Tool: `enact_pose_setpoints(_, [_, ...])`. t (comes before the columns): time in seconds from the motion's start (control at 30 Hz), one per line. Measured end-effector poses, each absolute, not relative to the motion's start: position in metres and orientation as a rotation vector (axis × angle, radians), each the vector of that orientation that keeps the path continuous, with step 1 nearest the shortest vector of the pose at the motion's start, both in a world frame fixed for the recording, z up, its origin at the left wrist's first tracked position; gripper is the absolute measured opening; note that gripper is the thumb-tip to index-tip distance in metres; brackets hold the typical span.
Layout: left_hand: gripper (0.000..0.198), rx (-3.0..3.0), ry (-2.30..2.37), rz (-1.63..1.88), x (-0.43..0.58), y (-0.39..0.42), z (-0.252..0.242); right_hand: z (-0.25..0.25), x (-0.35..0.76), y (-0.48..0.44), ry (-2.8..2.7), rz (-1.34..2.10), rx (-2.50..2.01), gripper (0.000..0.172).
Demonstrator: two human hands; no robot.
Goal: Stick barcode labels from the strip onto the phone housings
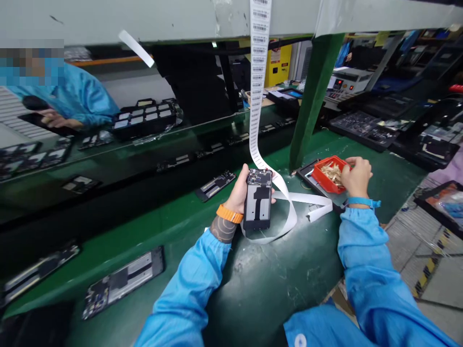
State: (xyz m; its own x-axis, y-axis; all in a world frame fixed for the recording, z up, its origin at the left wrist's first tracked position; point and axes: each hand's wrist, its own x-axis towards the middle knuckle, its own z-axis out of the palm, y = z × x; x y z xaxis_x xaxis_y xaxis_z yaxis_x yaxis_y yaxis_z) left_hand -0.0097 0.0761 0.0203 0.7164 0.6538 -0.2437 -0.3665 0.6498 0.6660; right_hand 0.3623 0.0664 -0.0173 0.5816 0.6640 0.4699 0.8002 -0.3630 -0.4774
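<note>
- We see the left hand holding one dark rectangular phone frame upright above the green table. Its fingers are wrapped around the frame's long edges and clamp it firmly.
- The phone frame's long axis runs away from us. The end with the camera opening is farthest, and the open inner side faces up.
- The right hand rests at the right rim of one small red plastic bin. Its fingers are curled close together, with the tips dipping toward the pile of small pale loose parts inside. We cannot tell whether they pinch a part.
- The relation that matters: the bin lies directly under the right fingertips and well to the right of the left fingers. The phone frame lies to the left of the right fingers, with open table between the two hands. The right hand is the nearer one to the parts, and the left is the only one on the frame.
- The bin sits on one flat black tray.
- One long white strip of barcode labels hangs down from above. It passes just behind the left fingers and loops on the table below the frame, toward the right wrist.
- Left of the left fingers, three similar flat frames lie on the surface, well apart from each other.
- Each wrist carries one band, orange on the left and blue on the right.
- Far to the left of both hands, one co-worker in a blue sleeve is at work.
</note>
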Motion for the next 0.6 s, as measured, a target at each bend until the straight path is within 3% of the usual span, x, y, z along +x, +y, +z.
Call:
enact_pose_setpoints(0.2, [0.097, 0.735, 0.345, 0.616, -0.046, 0.031, 0.031, 0.007, 0.319, 0.045, -1.204, -0.278, -1.81, 0.021])
enact_pose_setpoints(0.4, [0.1, 0.783, 0.315, 0.634, -0.078, -0.017, 0.028, 0.027, 0.164, -0.022, -1.803, 0.36, -0.987, 0.018])
enact_pose_setpoints(0.6, [0.104, 0.679, 0.243, 0.617, -0.086, -0.034, 0.027, 0.023, 0.132, -0.032, -1.828, 0.365, -0.842, 0.014])
